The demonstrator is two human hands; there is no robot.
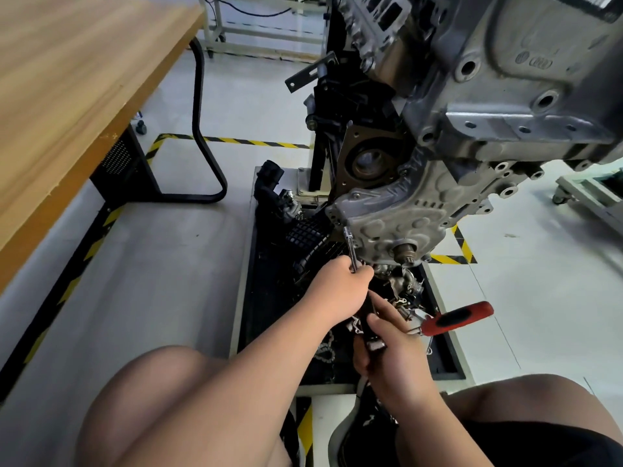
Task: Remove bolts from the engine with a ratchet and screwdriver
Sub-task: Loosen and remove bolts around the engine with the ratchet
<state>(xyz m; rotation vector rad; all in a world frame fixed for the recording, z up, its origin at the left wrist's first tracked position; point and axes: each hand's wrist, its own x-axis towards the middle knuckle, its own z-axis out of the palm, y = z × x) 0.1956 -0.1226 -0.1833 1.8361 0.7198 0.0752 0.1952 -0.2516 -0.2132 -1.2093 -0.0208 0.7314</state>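
Head view, the only one. The engine (488,106) hangs on a stand, upper right, with its ribbed lower cover (397,224) facing the camera. The ratchet (351,247) has its head set against the cover's lower-left flange corner. The bolt it works on is hidden under the head, so I cannot tell how far out it is.

The left hand (344,283) is clenched round the chrome shaft just below the head, fingers wrapped, with the shaft coming out of the top of the fist. The right hand (391,352) grips the black handle end lower down, thumb laid along it and fingers curled under. Both hands are on one tool, almost touching each other.

Key relation: the ratchet's long axis runs from the flange down toward the person, leaning slightly right in the picture. The bolt lies up and away from both hands at the far end of that axis. The left hand is the nearer one and looks placed to steady the head, while the right sits at the lever end — likely the hand that swings. The bolt's own axis looks roughly square to the shaft, into the flange.

A red-handled tool (455,320) lies to the right in the black parts tray (243,264), just beside the right hand. Its working end is buried among the loose metal parts (404,288), so it may be the screwdriver, but I cannot tell. A wooden table (67,96) is well apart on the left.
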